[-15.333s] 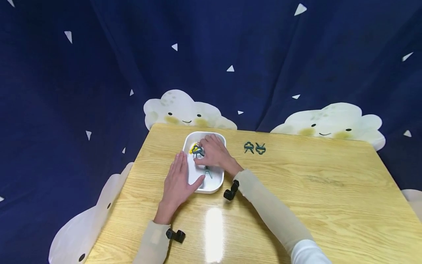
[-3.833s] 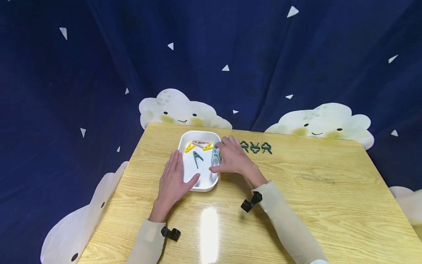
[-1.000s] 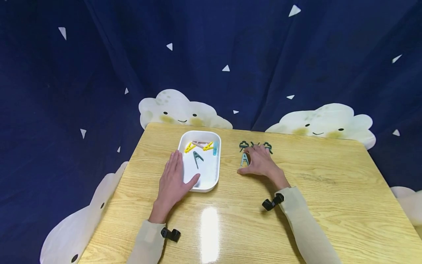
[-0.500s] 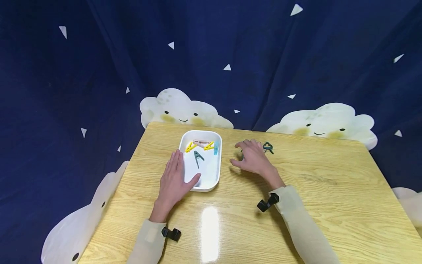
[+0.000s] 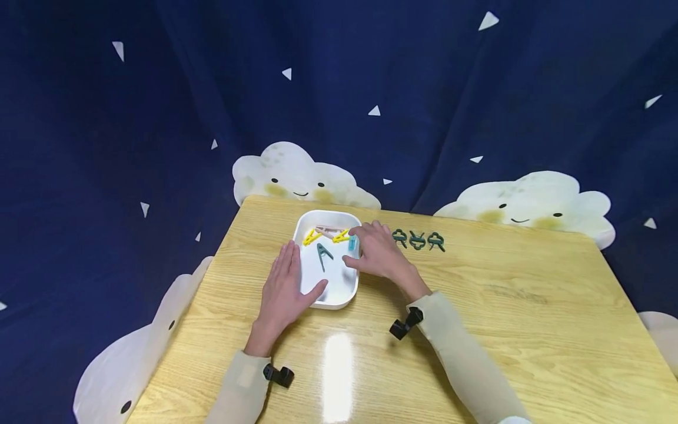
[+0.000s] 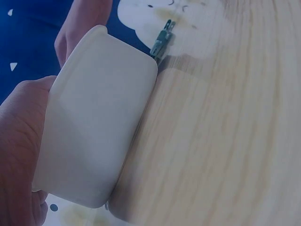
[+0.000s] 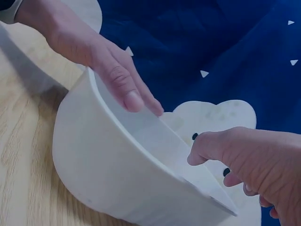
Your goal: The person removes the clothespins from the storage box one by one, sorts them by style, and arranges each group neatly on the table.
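We see the left hand (image 5: 284, 287) resting straight-fingered along the white tub (image 5: 340, 287), apparently to steady it, while the right hand (image 5: 377, 251), thumb and fingers apart, hovers at the blue peg (image 5: 352, 242) inside the tub's right wall.

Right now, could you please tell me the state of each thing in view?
White tray: upright, uncovered, clips inside
Two yellow clothespins: lying in the tray
Pink clothespin: lying at the tray's far end
Gray-green clothespin: lying mid-tray
Light blue clip: in the tray, partly hidden
Three dark green clips: in a row, middle one reversed
Left hand: fingers straight against the tray
Right hand: thumb apart from bent fingers
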The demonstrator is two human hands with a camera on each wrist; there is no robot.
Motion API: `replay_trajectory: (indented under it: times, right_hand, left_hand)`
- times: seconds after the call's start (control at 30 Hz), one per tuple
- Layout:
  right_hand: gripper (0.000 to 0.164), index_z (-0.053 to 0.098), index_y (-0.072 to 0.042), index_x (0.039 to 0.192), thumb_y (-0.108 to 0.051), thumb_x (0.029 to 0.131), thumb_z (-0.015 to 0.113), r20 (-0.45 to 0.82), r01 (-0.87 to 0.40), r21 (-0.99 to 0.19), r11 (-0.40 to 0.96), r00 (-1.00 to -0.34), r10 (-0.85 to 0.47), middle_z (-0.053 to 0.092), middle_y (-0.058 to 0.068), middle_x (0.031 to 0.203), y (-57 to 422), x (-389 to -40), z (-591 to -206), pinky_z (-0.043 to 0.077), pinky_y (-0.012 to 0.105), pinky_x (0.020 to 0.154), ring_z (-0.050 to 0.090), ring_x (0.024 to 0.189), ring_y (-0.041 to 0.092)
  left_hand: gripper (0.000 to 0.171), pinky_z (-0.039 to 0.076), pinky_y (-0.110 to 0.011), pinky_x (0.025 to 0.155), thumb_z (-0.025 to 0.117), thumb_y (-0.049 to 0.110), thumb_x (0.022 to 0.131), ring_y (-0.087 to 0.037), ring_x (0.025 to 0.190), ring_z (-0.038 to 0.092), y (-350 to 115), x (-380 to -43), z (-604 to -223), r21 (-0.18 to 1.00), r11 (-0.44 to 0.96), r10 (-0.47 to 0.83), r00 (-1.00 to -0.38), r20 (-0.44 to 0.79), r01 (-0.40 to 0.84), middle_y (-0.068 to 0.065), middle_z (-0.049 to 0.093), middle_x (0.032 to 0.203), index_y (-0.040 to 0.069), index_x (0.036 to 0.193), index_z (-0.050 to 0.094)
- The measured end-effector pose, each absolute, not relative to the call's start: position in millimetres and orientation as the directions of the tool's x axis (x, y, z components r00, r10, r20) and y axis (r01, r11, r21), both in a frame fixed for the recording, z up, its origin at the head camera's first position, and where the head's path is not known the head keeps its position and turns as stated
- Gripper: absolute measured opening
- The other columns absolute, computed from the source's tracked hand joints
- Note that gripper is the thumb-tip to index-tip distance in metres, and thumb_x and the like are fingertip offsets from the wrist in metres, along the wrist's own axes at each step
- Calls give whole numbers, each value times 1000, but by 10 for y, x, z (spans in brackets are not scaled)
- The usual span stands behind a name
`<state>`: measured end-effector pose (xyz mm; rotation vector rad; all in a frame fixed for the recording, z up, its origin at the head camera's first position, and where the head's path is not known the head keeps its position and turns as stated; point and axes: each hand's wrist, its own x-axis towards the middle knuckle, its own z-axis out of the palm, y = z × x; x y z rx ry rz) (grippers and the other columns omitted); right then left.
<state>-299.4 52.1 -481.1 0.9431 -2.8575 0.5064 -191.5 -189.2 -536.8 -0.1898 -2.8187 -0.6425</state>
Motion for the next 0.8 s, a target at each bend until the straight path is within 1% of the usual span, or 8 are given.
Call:
replay_trajectory:
  times: [0.13, 0.23, 0.43, 0.5, 0.57, 0.67, 0.73, 0.8]
  right_hand:
    - [65, 68, -4, 132, -49, 86, 74, 161, -599, -286, 748, -800, -578, 69, 12, 125, 391, -3046, -4872, 41, 42, 92, 53, 107, 28]
    - [62, 69, -4, 131, -47, 86, 72, 133, -603, -287, 744, -795, -593, 70, 11, 122, 297, -3090, -4923, 41, 42, 93, 52, 108, 28]
    - [50, 70, -2, 131, -34, 92, 67, 115, -602, -288, 745, -794, -597, 70, 11, 114, 120, -3195, -5017, 41, 42, 91, 49, 100, 27]
    - [48, 69, -2, 132, -31, 94, 66, 115, -601, -261, 755, -796, -594, 70, 10, 113, 62, -3235, -5040, 41, 43, 95, 48, 98, 26]
    - [40, 72, -3, 125, -29, 96, 64, 107, -602, -221, 767, -797, -594, 69, 9, 108, 4, -3279, -5067, 40, 43, 101, 47, 97, 26]
    - [24, 73, -7, 105, -27, 99, 62, 99, -606, -162, 779, -795, -598, 67, 7, 98, -73, -3324, -5092, 37, 43, 106, 47, 94, 26]
    - [20, 70, -9, 94, -25, 100, 61, 95, -604, -123, 788, -797, -596, 64, 6, 91, -114, -3345, -5107, 38, 42, 102, 47, 91, 26]
    - [20, 69, -9, 91, -24, 100, 62, 90, -596, -82, 799, -803, -589, 63, 6, 90, -140, -3348, -5110, 38, 42, 99, 47, 90, 27]
  left_hand:
    - [111, 17, -45, 130, 55, 74, 94, -26, 162, 7, -1894, -1918, -5381, 405, 896, 73, -959, 273, 184, -20, 18, 173, -4, 164, 19]
    - [111, 18, -46, 130, 55, 74, 94, -27, 162, 7, -1896, -1914, -5383, 402, 896, 75, -958, 277, 187, -20, 18, 173, -4, 164, 18]
    - [113, 18, -47, 130, 54, 75, 93, -31, 161, 11, -1895, -1909, -5374, 398, 899, 73, -959, 273, 182, -19, 15, 173, -4, 164, 17]
    - [113, 18, -47, 130, 54, 76, 93, -32, 161, 12, -1897, -1907, -5369, 398, 900, 72, -960, 270, 179, -19, 15, 173, -4, 164, 17]
    - [113, 18, -46, 130, 53, 76, 93, -31, 161, 11, -1899, -1907, -5368, 397, 901, 71, -962, 265, 176, -18, 15, 174, -3, 164, 17]
    - [114, 16, -45, 130, 52, 77, 93, -29, 162, 9, -1899, -1902, -5364, 393, 904, 70, -965, 252, 168, -17, 13, 174, -3, 165, 16]
    - [114, 15, -44, 131, 52, 77, 93, -28, 162, 7, -1898, -1901, -5361, 390, 906, 69, -967, 246, 164, -17, 12, 174, -3, 165, 15]
    - [114, 14, -43, 131, 52, 77, 93, -28, 162, 6, -1894, -1901, -5355, 391, 906, 69, -968, 242, 162, -17, 11, 174, -3, 165, 15]
